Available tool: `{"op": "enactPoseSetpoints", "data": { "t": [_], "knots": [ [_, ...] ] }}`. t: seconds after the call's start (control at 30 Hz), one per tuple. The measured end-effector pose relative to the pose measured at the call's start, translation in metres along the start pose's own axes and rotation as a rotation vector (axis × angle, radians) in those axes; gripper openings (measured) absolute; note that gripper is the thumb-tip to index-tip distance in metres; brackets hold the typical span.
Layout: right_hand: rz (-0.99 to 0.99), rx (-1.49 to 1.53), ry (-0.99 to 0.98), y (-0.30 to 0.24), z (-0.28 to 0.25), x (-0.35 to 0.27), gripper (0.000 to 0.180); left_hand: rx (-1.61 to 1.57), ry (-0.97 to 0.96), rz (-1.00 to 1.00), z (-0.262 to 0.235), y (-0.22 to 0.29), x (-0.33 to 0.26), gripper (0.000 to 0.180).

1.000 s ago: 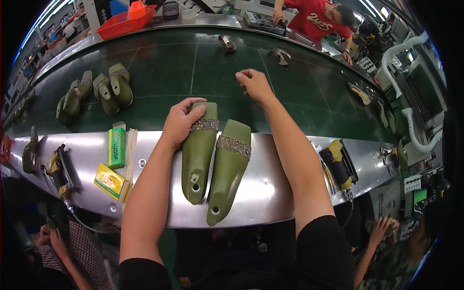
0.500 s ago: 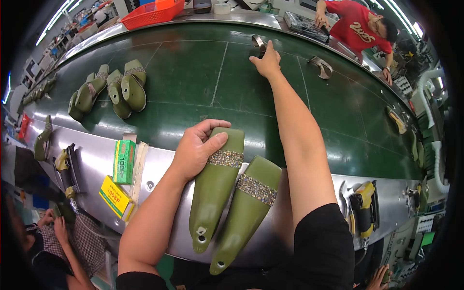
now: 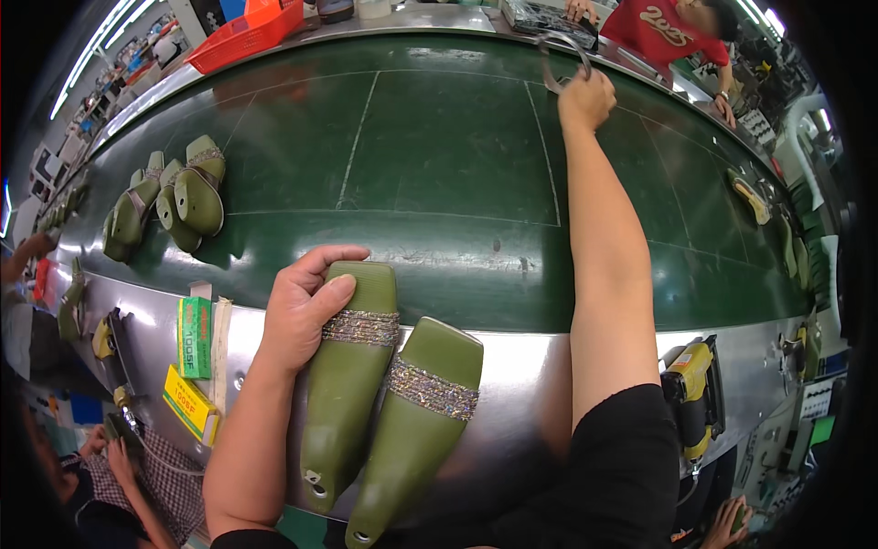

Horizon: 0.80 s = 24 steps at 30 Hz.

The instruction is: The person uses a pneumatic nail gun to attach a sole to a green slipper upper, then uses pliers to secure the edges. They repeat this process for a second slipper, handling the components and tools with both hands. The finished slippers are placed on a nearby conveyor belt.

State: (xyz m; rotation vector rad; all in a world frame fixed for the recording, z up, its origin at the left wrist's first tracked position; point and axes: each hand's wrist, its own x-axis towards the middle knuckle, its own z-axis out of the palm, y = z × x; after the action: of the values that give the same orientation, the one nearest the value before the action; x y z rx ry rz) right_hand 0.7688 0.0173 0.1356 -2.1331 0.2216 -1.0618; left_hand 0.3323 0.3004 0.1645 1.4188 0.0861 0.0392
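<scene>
Two olive-green shoe lasts, each with a glittery band around its forefoot, lie over the steel table edge before me. My left hand (image 3: 306, 316) grips the left last (image 3: 347, 393) near its toe, thumb on top and fingers underneath. Beside it rests the right last (image 3: 421, 430), untouched. Far out over the green conveyor belt (image 3: 457, 146), at the end of my stretched right arm, my right hand (image 3: 587, 99) is closed on a shiny silvery strap loop (image 3: 551, 71). Motion blurs the loop, and part of it is hidden by the fingers.
More strapped lasts (image 3: 197, 197) stand on the belt at left. A green box (image 3: 194, 337) and a yellow box (image 3: 190, 403) lie on the steel ledge, between yellow-black air tools (image 3: 697, 393) on either side. A red basket (image 3: 247, 35) and a person in red (image 3: 663, 37) are across the belt.
My right hand has moved rightward and taken hold of silvery strap material from the belt. The view has shifted; my left hand still grips the same last.
</scene>
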Motion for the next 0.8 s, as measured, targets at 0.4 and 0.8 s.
{"op": "enactPoseSetpoints", "data": {
  "t": [0.4, 0.8],
  "knots": [
    [0.036, 0.058, -0.617, -0.022, -0.003, -0.02, 0.027, 0.018, -0.052, 0.008, 0.002, -0.001, 0.003, 0.041],
    [0.287, 0.868, -1.444, -0.253, -0.259, -0.183, 0.013, -0.48, 0.018, 0.361, -0.01, 0.002, 0.001, 0.069]
  ]
}}
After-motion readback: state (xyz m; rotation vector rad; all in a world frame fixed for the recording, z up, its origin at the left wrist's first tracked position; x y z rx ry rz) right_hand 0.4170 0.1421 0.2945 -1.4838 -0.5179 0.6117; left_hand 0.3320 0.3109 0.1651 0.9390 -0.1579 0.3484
